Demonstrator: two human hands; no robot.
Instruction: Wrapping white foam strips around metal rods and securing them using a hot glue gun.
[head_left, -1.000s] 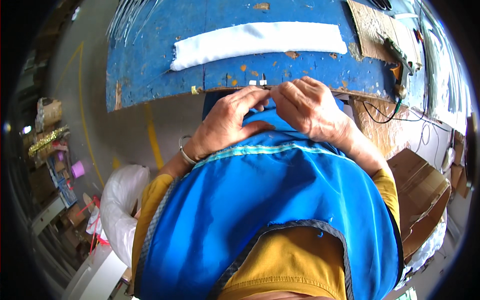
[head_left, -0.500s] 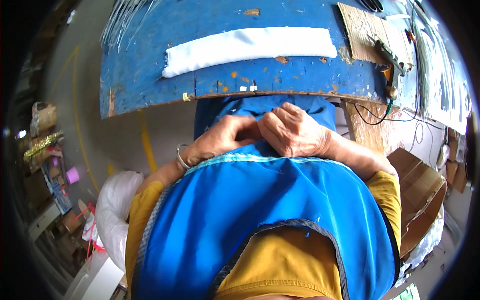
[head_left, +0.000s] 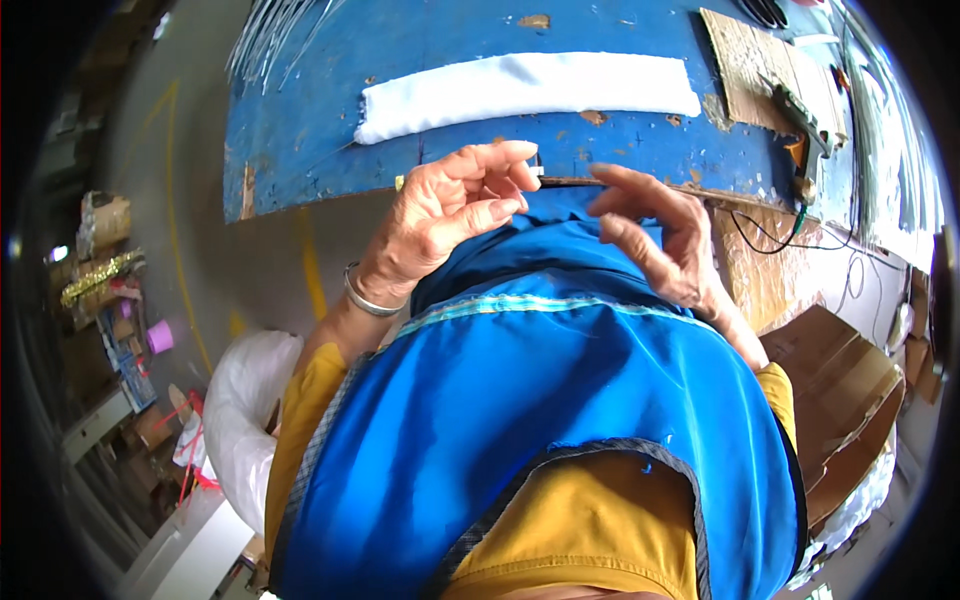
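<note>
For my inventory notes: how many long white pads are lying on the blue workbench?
1. The long white pad lies flat across the blue workbench, beyond the left hand and right hand. Others may be hidden outside the view.

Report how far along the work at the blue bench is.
Done: a white padded strip lies flat on the blue bench. In hand: nothing clearly; left hand and right hand hover open above the blue apron. Left: small pale pieces sit untouched at the bench edge.

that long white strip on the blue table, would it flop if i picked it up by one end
Probably yes: the white strip looks like soft padding, lying flat with rounded, uneven edges. Likely light, and unlikely to slide on the rough, chipped blue table.
</note>
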